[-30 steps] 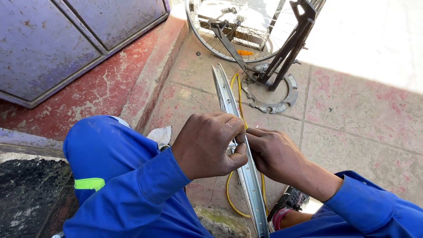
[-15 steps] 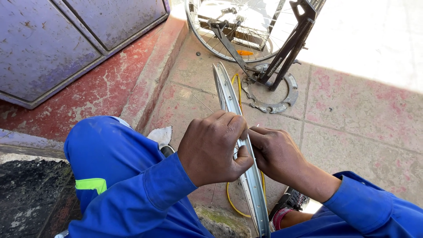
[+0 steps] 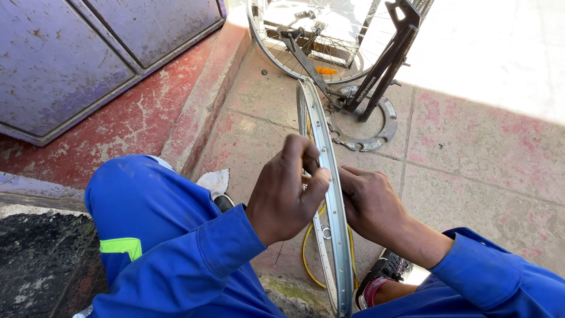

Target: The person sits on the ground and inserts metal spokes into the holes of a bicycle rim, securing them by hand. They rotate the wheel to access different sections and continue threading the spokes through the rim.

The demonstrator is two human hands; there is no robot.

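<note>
Hands on bare rim, mid-floor

Purple door (image 3: 88,53) at far-left floor edge. Left hand (image 3: 285,197) pinches silver rim (image 3: 329,176) w/ thumb + fingers on its edge. Right hand (image 3: 371,203) curled against rim's other side, grip hidden, can't tell. Judgement: keep rim upright, steady, brace w/ both hands. Wheel stand (image 3: 382,65) at far edge.

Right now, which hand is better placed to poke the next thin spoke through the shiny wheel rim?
Probably the left hand: its fingertips pinch right at the silver metal bicycle rim, thin spokes beside it. The right hand wraps the rim's far side, steadying it.
</note>
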